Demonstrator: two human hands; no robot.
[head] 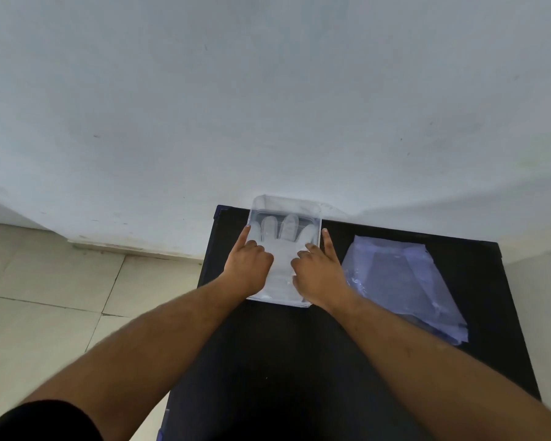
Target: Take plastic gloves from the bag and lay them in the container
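A clear rectangular plastic container [286, 202] stands at the far edge of a black table [280, 361]. Inside it lies a translucent plastic glove [283, 249], flat, with its fingers pointing away from me. My left hand [247, 265] rests on the glove's left side, its index finger stretched along the container's left wall and its other fingers curled onto the glove. My right hand [320, 272] mirrors it on the right side. To the right of the container, the bluish clear plastic bag [404, 281] lies flat on the table.
A pale wall [268, 106] rises directly behind the table and container. Light floor tiles [45, 281] show to the left, below the table's left edge. The table's right edge runs just beyond the bag.
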